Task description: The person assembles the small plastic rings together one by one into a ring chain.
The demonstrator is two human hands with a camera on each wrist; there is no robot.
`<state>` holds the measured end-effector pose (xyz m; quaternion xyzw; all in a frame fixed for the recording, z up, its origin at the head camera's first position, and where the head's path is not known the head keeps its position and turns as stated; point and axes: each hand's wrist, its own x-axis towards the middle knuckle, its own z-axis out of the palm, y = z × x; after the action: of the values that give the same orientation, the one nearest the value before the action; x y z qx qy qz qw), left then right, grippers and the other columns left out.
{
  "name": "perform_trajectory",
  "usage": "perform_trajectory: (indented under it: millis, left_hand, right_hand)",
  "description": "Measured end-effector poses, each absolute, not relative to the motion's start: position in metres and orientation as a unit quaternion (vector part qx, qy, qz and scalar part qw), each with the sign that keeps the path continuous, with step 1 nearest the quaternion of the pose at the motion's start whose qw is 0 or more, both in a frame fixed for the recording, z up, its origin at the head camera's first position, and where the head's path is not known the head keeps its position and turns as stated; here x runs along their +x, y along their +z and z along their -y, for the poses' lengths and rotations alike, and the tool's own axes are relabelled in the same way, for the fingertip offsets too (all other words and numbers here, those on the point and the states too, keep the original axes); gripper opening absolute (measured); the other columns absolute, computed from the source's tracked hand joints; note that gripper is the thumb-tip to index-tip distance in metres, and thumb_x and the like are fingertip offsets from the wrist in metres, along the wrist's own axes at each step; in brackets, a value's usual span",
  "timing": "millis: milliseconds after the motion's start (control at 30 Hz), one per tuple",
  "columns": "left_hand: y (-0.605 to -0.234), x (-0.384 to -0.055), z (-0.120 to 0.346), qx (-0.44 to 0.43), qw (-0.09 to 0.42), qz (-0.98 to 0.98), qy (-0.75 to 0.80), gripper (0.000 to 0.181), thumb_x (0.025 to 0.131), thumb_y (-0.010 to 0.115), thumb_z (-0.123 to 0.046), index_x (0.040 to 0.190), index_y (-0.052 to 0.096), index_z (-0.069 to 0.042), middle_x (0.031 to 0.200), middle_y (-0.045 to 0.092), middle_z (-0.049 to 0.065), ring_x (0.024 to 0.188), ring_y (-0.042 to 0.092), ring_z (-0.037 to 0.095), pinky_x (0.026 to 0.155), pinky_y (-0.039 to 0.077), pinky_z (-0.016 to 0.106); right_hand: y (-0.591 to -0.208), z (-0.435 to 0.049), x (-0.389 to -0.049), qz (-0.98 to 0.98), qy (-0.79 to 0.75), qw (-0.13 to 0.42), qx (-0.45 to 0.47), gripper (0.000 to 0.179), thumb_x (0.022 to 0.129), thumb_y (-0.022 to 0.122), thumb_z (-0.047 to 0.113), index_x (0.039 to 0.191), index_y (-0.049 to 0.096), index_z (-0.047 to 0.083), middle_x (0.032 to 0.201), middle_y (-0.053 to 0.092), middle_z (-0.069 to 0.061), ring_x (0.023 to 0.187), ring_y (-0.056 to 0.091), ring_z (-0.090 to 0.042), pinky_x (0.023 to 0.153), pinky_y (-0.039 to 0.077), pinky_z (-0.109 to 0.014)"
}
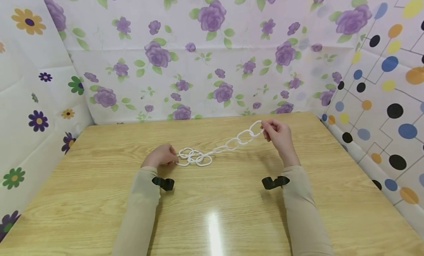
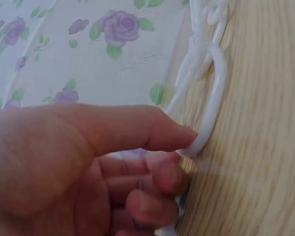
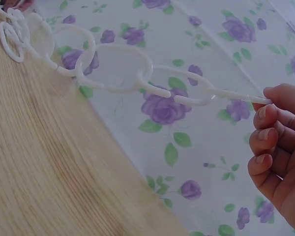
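Observation:
A white plastic chain (image 1: 205,154) of several oval links stretches between the two hands. My left hand (image 1: 161,155) is low at the table, its thumb and fingers pinching a link at the chain's left end; the left wrist view shows that white link (image 2: 218,93) at the thumb tip. Several links lie heaped beside this hand. My right hand (image 1: 279,135) is raised above the table and pinches the chain's other end link between thumb and index finger. From there the links slope down leftward, and one link in the right wrist view shows a gap in its loop (image 3: 157,90).
A wooden table (image 1: 212,197) lies under both arms, with a light glare near its front. Behind it hangs a cloth (image 1: 198,79) with purple flowers. Patterned cloths also line the left and right sides. Each wrist wears a black camera mount (image 1: 165,183).

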<state>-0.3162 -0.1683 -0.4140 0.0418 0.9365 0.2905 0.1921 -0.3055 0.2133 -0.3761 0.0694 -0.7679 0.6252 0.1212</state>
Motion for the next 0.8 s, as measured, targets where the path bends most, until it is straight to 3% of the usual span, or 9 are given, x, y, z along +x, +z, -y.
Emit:
perform_trajectory:
  millis: [67,167,400,633,800]
  left_hand:
    - [-0.415,-0.317,0.168,0.08,0.196,-0.928,0.306,0.046,0.087,0.061,-0.008,0.13,0.046,-0.007,0.073,0.052,0.004,0.062,0.044,0.015,0.06,0.038,0.027]
    - [-0.416,-0.317,0.167,0.142,0.218,-0.909,0.325,0.066,0.086,0.059,-0.001,0.145,0.032,-0.016,0.077,0.051,0.006,0.066,0.044,0.017,0.065,0.038,0.029]
    - [-0.412,-0.315,0.171,0.21,0.237,-0.894,0.317,0.037,0.088,0.059,-0.003,0.124,0.054,-0.011,0.079,0.048,0.002,0.071,0.041,0.016,0.069,0.034,0.03]
    - [-0.416,-0.318,0.175,0.155,0.238,-0.904,0.319,0.031,0.095,0.059,-0.018,0.123,0.052,-0.006,0.071,0.05,0.004,0.064,0.044,0.016,0.063,0.037,0.029]
    - [-0.414,-0.316,0.18,0.12,0.223,-0.918,0.305,0.032,0.097,0.058,-0.025,0.122,0.052,-0.006,0.074,0.052,0.006,0.065,0.046,0.018,0.063,0.038,0.03]
  right_hand:
    - [-0.376,-0.213,-0.305,0.769,0.624,0.12,0.07,0.021,0.098,0.058,0.021,0.078,0.063,0.015,0.055,0.056,0.008,0.049,0.048,-0.004,0.05,0.043,-0.018]
    - [-0.376,-0.213,-0.305,0.77,0.623,0.116,0.069,0.021,0.098,0.058,0.021,0.079,0.063,0.014,0.056,0.056,0.008,0.05,0.049,-0.005,0.05,0.043,-0.018]
    - [-0.376,-0.215,-0.304,0.769,0.628,0.105,0.052,0.026,0.098,0.059,0.024,0.087,0.064,0.001,0.056,0.056,0.009,0.051,0.049,-0.005,0.05,0.042,-0.018]
    - [-0.376,-0.222,-0.305,0.771,0.625,0.119,0.027,0.03,0.097,0.059,0.026,0.092,0.063,-0.003,0.055,0.056,0.01,0.05,0.049,-0.004,0.052,0.044,-0.017]
    - [-0.375,-0.229,-0.305,0.758,0.638,0.134,0.014,0.028,0.097,0.059,0.024,0.091,0.063,-0.002,0.055,0.056,0.01,0.05,0.049,-0.003,0.051,0.044,-0.016]
